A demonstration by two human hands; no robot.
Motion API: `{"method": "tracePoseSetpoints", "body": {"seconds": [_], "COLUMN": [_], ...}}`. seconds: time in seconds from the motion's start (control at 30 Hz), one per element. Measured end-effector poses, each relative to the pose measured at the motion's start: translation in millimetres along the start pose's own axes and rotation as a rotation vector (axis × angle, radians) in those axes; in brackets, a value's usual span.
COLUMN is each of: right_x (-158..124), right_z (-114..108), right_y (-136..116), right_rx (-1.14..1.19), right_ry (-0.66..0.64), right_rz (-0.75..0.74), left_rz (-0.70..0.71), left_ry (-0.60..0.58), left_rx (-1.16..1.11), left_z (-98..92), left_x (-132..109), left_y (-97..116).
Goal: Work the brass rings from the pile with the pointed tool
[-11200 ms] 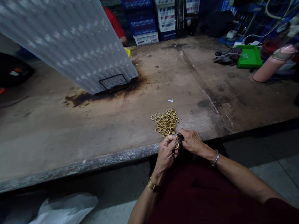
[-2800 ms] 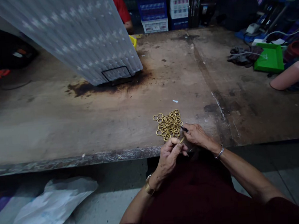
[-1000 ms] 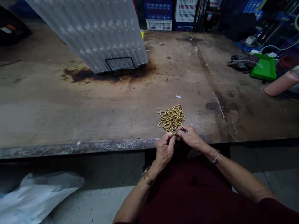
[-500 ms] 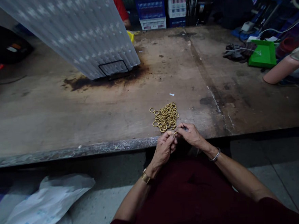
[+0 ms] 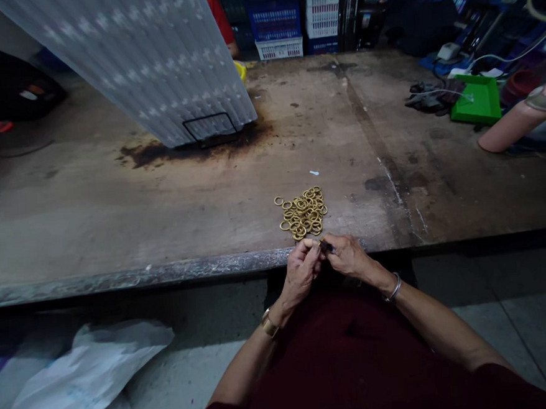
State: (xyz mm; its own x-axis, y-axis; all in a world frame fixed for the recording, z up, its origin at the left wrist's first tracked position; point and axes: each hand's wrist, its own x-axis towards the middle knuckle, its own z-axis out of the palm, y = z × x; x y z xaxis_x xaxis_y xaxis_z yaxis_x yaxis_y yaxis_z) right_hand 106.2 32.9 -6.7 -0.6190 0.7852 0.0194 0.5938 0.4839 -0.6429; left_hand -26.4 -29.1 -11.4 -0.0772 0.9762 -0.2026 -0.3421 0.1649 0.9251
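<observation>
A pile of gold-coloured metal rings (image 5: pixel 303 212) lies near the front edge of the worktable (image 5: pixel 198 203). Just in front of it, over the edge, my two hands meet. My left hand (image 5: pixel 300 270) is closed in a pinch on one of these rings, of which only a sliver shows at the fingertips. Fingers curled, my right hand (image 5: pixel 350 256) grips a small dark object (image 5: pixel 327 247) right against that ring. Its kind is too small and too covered to make out.
A stack of clear ribbed plastic sheets (image 5: pixel 160 69) stands in a black wire holder at the back left. To the right are a green tray (image 5: pixel 476 100) and a pink bottle (image 5: pixel 522 118). Crates (image 5: pixel 276 20) stand behind the table. A white plastic bag (image 5: pixel 84 380) lies low left.
The small dark object now shows in my right hand, which has curled further and dropped slightly. My left hand keeps its pinch. The pile looks the same.
</observation>
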Motion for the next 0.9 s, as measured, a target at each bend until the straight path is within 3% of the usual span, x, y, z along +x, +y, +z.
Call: {"method": "tracePoseSetpoints", "body": {"seconds": [0.27, 0.43, 0.63, 0.77, 0.9], "right_x": [2.3, 17.2, 76.3, 120.3, 147.0], "right_z": [-14.8, -18.1, -17.0, -10.7, -0.4], "right_y": [-9.2, -0.8, -7.0, -21.8, -34.1], "right_rx": [-0.087, -0.310, -0.346, -0.374, -0.436], "right_ry": [-0.180, -0.090, 0.094, 0.045, -0.044], "right_rz": [0.015, 0.126, 0.036, -0.030, -0.048], "left_rz": [0.057, -0.076, -0.097, -0.118, -0.157], "left_ry": [0.026, -0.071, 0.011, 0.044, 0.041], "left_rx": [0.100, -0.141, -0.378, -0.475, -0.577], "left_z": [-4.4, -3.5, -15.8, -34.1, -48.1], "left_x": [-5.5, -15.1, -11.2, -10.8, -12.7], "left_y": [0.9, 11.7, 17.5, 13.7, 11.5]}}
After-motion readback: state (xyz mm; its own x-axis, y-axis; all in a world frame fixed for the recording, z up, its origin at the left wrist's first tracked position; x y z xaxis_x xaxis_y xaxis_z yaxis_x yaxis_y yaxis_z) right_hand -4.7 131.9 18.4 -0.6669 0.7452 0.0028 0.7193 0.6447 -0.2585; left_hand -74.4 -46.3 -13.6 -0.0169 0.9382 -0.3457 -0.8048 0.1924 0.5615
